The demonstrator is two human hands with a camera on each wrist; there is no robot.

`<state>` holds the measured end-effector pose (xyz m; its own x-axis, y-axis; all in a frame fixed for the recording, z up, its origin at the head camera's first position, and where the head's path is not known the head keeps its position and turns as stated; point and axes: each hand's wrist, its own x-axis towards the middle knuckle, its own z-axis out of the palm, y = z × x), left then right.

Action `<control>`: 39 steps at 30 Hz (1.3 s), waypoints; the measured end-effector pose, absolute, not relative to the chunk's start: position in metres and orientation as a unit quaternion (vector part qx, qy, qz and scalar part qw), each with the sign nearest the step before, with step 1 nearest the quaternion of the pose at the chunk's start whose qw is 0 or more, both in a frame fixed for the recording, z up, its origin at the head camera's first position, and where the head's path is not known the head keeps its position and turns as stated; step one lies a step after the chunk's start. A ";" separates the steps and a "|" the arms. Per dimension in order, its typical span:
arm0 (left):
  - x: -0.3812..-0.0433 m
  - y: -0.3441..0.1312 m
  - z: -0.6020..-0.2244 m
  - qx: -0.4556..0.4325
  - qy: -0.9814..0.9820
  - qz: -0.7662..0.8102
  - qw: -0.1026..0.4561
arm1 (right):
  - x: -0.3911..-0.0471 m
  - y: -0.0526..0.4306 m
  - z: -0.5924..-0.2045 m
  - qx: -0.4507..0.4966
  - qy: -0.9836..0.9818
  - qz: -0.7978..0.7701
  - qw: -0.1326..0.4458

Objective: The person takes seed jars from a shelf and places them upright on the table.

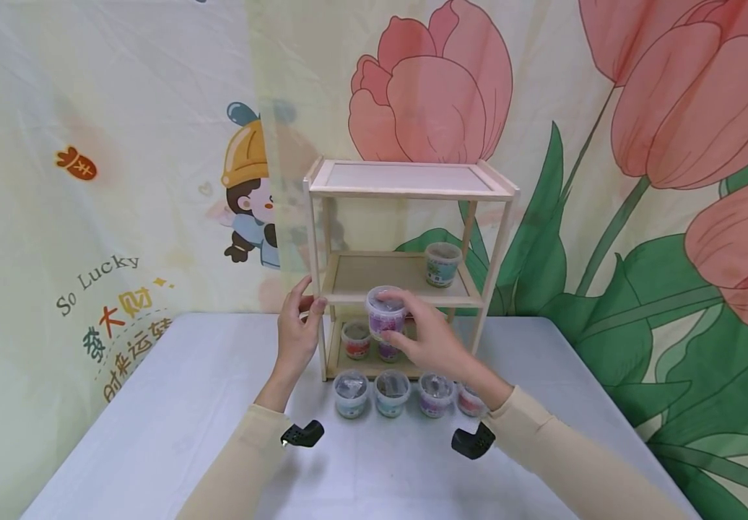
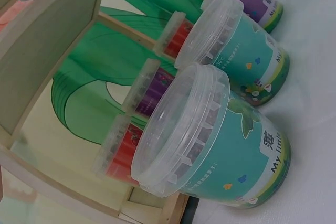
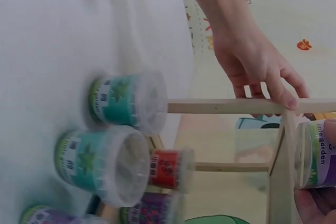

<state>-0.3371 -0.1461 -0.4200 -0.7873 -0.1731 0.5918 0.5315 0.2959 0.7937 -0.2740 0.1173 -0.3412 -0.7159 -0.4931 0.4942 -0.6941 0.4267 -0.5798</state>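
Observation:
In the head view my right hand (image 1: 435,339) pinches a purple-labelled plastic tub (image 1: 382,323) with a clear lid, fingers at its top and thumb near its base. The tub is in front of the middle shelf's front edge. My left hand (image 1: 297,325) grips the left front post of a small wooden shelf rack (image 1: 406,300). In the right wrist view the left thumb lies on the post, with the other fingers behind it. A teal-labelled tub (image 1: 442,266) stands at the right of the middle shelf. Red (image 2: 123,150) and purple (image 2: 152,87) tubs stand on the bottom shelf.
Before the rack, a row of lidded tubs stands on the white-covered table (image 1: 153,433): two teal ones (image 1: 351,394) (image 1: 392,393), a purple one (image 1: 435,395) and a red one (image 1: 470,401), partly behind my right wrist. A printed cloth (image 1: 172,144) hangs behind.

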 end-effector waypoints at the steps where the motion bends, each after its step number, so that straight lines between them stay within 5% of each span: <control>1: -0.337 -0.146 -0.420 -0.121 -0.745 -0.581 0.304 | -0.272 0.119 -0.345 0.357 -0.835 0.400 0.124; 17: -0.339 -0.146 -0.420 -0.125 -0.743 -0.579 0.311 | -0.228 0.126 -0.402 0.348 -0.833 0.423 0.076; 39: -0.338 -0.146 -0.421 -0.117 -0.747 -0.579 0.305 | -0.215 0.122 -0.478 0.347 -0.819 0.457 0.025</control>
<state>-0.3383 -0.1457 -0.4208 -0.7860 -0.1780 0.5921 0.5288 0.3027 0.7929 -0.2152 0.1215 -0.4776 -0.7578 -0.5452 0.3584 -0.5912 0.3414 -0.7307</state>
